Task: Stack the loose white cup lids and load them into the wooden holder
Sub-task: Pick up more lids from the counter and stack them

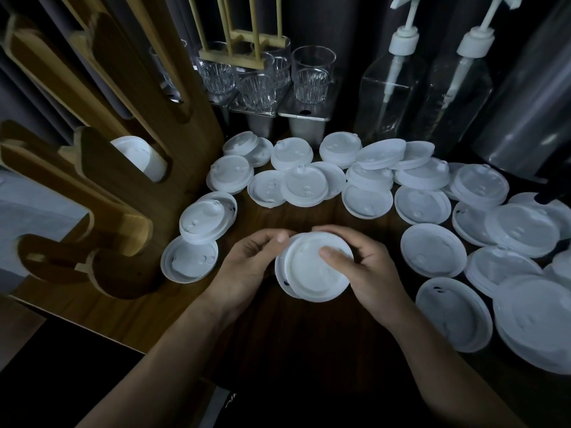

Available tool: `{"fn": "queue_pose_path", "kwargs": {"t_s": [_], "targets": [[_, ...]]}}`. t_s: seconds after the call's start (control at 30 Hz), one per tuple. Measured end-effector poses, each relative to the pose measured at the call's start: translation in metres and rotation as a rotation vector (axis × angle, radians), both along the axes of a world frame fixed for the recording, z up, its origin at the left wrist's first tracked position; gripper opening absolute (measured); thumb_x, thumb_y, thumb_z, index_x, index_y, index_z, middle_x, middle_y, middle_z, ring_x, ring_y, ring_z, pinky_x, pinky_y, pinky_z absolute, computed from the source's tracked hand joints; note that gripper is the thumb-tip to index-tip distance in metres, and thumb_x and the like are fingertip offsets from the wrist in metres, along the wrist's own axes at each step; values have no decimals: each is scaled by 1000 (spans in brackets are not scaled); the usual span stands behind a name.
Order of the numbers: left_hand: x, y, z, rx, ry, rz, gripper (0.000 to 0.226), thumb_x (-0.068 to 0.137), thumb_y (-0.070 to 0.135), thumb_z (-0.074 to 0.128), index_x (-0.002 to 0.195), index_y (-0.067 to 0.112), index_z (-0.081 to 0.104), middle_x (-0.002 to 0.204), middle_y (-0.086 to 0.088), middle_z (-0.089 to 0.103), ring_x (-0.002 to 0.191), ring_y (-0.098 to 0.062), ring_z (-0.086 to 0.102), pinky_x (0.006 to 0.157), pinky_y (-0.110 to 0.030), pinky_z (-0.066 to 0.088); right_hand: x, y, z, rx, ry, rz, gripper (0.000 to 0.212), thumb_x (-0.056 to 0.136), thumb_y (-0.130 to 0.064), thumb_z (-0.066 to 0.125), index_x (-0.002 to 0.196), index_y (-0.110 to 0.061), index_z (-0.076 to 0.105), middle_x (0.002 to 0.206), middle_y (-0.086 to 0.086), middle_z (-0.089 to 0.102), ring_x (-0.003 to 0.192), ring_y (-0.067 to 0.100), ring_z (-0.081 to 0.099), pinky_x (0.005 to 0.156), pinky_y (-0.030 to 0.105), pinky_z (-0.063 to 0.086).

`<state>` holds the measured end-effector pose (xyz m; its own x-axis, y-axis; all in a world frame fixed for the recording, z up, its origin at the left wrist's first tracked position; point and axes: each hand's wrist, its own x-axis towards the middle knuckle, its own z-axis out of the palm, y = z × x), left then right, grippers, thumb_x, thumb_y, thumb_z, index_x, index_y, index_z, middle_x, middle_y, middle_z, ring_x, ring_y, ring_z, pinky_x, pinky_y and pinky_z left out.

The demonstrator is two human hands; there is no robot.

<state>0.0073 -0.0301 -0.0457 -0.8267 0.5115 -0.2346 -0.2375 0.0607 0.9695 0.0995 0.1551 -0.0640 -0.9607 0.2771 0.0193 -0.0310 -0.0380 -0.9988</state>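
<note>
White lids (139,158) low inside the wooden holder (197,118)

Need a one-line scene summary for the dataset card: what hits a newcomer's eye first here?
White loose lids lie scattered in an arc across the dark table, many of them overlapping. At centre front, the left hand and right hand grip a small stack of lids between them. On the left stands the wooden holder, with stored lids showing through one slot.
</note>
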Motion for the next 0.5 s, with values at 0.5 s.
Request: {"fn": "queue_pose_path", "kwargs": {"t_s": [0.5], "targets": [[4,-13,-3,186,-5,-294,62,92,14,68,151,12,47,140,-19,64,132,-38,60,111,-46,50,-4,-1,0,-65,27,-152,28,93,-30,74,120,-22,76,111,-3,79,109,16,73,88,29,56]]}}
